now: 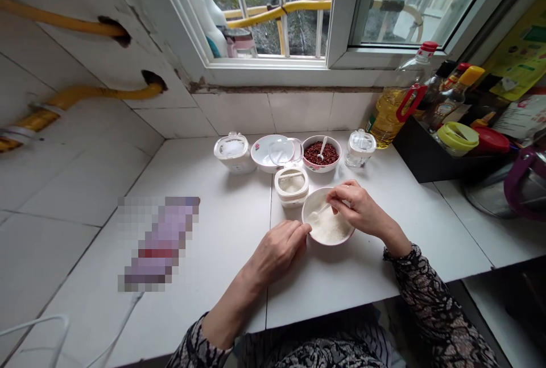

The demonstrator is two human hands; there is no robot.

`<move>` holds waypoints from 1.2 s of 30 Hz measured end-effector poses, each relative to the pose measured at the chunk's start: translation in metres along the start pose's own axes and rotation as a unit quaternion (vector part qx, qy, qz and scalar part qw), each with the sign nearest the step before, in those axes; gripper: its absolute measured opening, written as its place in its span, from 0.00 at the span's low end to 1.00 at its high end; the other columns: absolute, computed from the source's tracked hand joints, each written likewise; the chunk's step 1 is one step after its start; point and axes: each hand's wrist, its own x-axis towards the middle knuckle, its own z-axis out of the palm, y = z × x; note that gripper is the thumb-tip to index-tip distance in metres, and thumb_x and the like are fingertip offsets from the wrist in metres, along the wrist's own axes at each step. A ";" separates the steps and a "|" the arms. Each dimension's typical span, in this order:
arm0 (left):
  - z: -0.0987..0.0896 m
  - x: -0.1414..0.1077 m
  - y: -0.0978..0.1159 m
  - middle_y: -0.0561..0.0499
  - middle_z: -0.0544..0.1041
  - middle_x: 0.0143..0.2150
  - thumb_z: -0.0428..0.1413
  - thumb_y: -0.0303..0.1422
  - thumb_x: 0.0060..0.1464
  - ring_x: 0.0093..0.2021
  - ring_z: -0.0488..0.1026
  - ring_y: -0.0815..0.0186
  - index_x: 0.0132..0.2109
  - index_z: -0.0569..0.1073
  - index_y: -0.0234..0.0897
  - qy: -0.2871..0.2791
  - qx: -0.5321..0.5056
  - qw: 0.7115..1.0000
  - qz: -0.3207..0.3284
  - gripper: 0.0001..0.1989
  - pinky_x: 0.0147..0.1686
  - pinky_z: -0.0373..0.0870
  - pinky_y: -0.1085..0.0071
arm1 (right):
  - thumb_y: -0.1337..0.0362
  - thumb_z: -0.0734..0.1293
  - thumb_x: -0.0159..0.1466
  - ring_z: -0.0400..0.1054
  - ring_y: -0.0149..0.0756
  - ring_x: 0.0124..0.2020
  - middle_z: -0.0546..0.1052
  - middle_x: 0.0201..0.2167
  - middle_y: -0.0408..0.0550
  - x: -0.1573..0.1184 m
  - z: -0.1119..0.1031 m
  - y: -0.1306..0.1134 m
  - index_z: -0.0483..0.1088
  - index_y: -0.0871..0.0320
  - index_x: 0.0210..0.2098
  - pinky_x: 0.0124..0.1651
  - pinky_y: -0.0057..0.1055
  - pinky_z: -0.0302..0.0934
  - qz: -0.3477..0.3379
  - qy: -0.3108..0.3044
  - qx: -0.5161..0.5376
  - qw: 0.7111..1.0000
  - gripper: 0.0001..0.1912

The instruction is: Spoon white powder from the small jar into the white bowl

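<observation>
Left hand (pixel 277 251) and right hand (pixel 360 209) at white bowl (pixel 305 211)

Observed left hand half curled, fingertips touching near rim of bowl, nothing visibly held. Noted right hand closed in a pinch above bowl, thumb and fingers gripping handle of small white spoon (pixel 321 210), far end of spoon down in white powder (pixel 328 227). Located bowl on white tiled counter (pixel 230 226), between both forearms, with dark patterned sleeves (pixel 426 300) at wrists and elbows.

Recorded open white jar (pixel 292 186), holding white powder, just beyond bowl. Logged row of containers further back, along wall: lidded white jar (pixel 234 153) at left end, then white dish (pixel 261 152) with clear lid (pixel 282 151) resting in it, then flowered bowl (pixel 321 157) of red beans (pixel 318 154) with white scoop (pixel 323 146) standing among them, then lidded glass jar (pixel 360 149) at right end.

Noted black tray (pixel 426 154) to right of row, with bottle of yellow oil (pixel 386 118) beside it and further bottles and a yellow-lidded tub (pixel 457 137) inside. Saw pixelated object (pixel 160 243) on counter left of left hand, kind not legible. Sighted yellow pipes (pixel 63 24) on tiled wall at left and window (pixel 273 15) above counter.
</observation>
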 end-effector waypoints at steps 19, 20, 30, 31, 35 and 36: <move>0.001 0.002 0.000 0.52 0.71 0.29 0.44 0.21 0.65 0.27 0.68 0.66 0.45 0.66 0.37 0.022 0.009 1.000 0.008 0.09 0.28 0.67 0.70 | 0.61 0.67 0.61 0.68 0.31 0.25 0.75 0.20 0.41 0.001 -0.005 0.005 0.72 0.58 0.30 0.34 0.31 0.63 0.140 0.032 0.259 0.955 0.07; 0.001 0.002 0.000 0.52 0.71 0.29 0.44 0.21 0.65 0.27 0.68 0.66 0.45 0.66 0.37 0.022 0.008 1.000 0.009 0.09 0.28 0.67 0.70 | 0.60 0.67 0.61 0.68 0.31 0.24 0.75 0.20 0.41 0.001 -0.005 0.006 0.72 0.58 0.30 0.33 0.31 0.63 0.144 0.037 0.269 0.952 0.08; 0.003 0.000 -0.001 0.51 0.72 0.30 0.43 0.22 0.66 0.27 0.69 0.65 0.45 0.65 0.36 0.008 0.015 1.000 0.015 0.09 0.29 0.67 0.70 | 0.61 0.69 0.57 0.66 0.30 0.22 0.74 0.17 0.41 0.004 -0.004 0.012 0.73 0.59 0.27 0.31 0.30 0.60 0.187 0.071 0.292 0.935 0.07; 0.004 0.000 -0.001 0.51 0.72 0.30 0.43 0.22 0.66 0.27 0.69 0.65 0.45 0.65 0.36 0.008 0.015 1.000 0.014 0.09 0.29 0.67 0.70 | 0.61 0.69 0.56 0.66 0.30 0.22 0.74 0.17 0.41 0.004 -0.004 0.012 0.73 0.59 0.27 0.31 0.30 0.60 0.190 0.076 0.291 0.935 0.07; 0.004 0.000 -0.002 0.51 0.72 0.29 0.43 0.22 0.66 0.27 0.68 0.65 0.45 0.65 0.36 0.008 0.017 1.000 0.015 0.09 0.28 0.67 0.70 | 0.60 0.70 0.54 0.65 0.30 0.20 0.75 0.16 0.42 0.006 -0.004 0.014 0.74 0.59 0.26 0.29 0.30 0.58 0.202 0.092 0.318 0.922 0.08; 0.004 0.000 -0.002 0.51 0.71 0.29 0.43 0.22 0.66 0.27 0.68 0.66 0.45 0.65 0.35 0.007 0.018 1.000 0.016 0.09 0.28 0.67 0.70 | 0.60 0.71 0.53 0.64 0.30 0.20 0.75 0.15 0.43 0.006 -0.005 0.015 0.74 0.59 0.26 0.28 0.30 0.58 0.206 0.096 0.331 0.916 0.08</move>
